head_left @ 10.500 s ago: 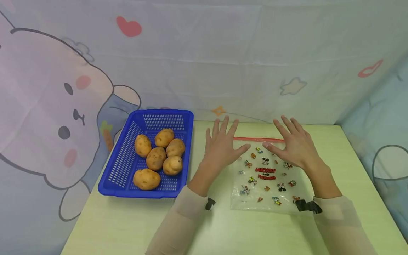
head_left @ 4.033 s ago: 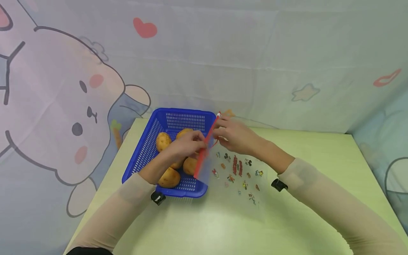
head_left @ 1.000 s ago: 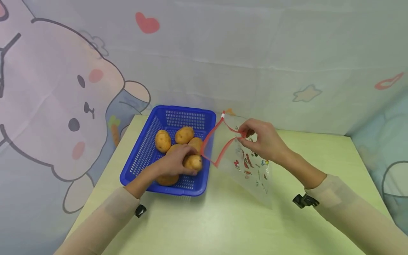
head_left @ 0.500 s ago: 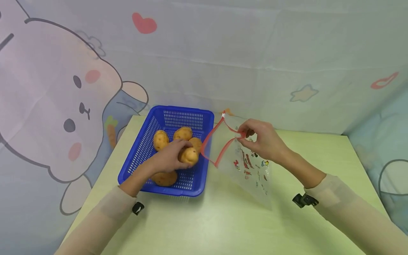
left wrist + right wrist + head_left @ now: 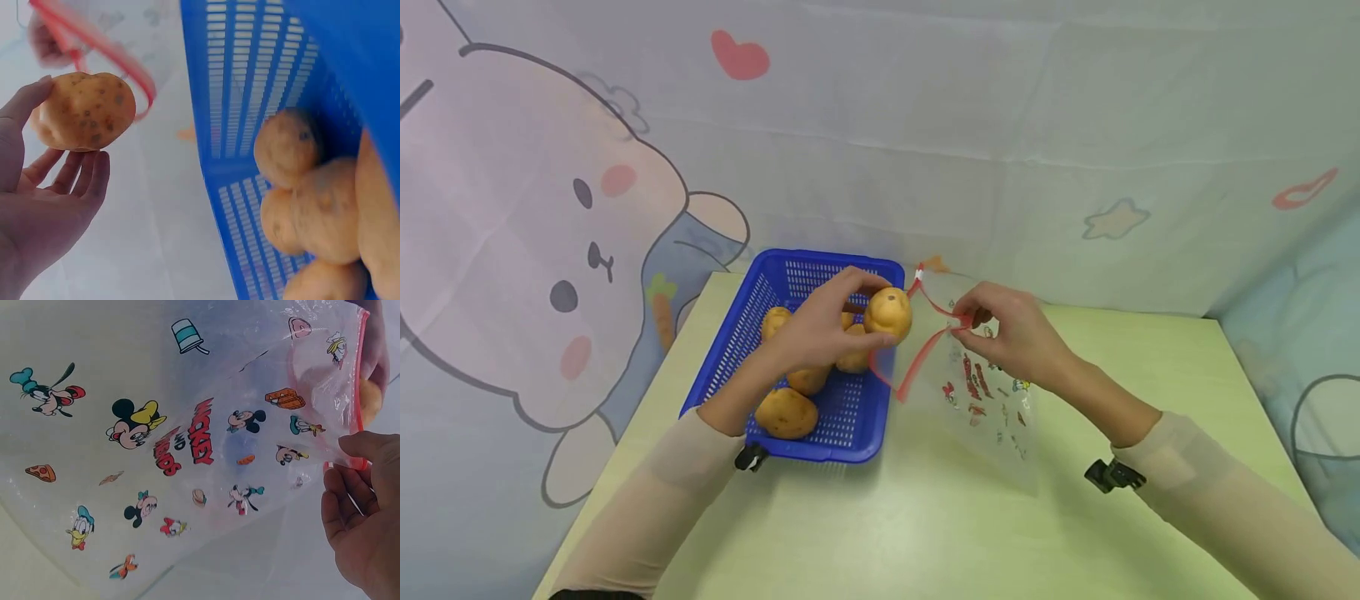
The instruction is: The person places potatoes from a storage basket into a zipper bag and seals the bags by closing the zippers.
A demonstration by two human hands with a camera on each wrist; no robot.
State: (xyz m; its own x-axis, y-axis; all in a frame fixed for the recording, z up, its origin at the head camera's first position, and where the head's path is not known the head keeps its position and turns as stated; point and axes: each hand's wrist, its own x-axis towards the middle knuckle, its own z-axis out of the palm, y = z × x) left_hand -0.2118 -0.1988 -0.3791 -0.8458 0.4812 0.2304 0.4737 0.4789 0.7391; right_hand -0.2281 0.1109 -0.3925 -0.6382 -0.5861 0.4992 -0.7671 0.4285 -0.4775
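Observation:
My left hand (image 5: 823, 325) holds a potato (image 5: 889, 315) between thumb and fingers, at the mouth of a clear zip bag (image 5: 955, 400). In the left wrist view the same potato (image 5: 87, 111) shows dark specks. The right hand (image 5: 1018, 333) pinches the bag's red zip edge (image 5: 925, 358), which gapes towards the basket. Cartoon prints cover the bag (image 5: 206, 506) in the right wrist view, where the right hand (image 5: 369, 506) grips its rim at the right. Several potatoes (image 5: 786, 413) lie in the blue basket (image 5: 850, 454), partly hidden by the left hand and forearm.
The basket stands on a pale green table (image 5: 880, 533), left of the bag. Behind the table hangs a printed cloth (image 5: 925, 125) with a cartoon animal at the left. The bag's lower end hangs over the table to the right of the basket.
Over the last second the left hand has lifted the potato out of the basket and moved it right, to the bag's mouth. Earlier the bag lay flat; the right hand now holds it gaping.

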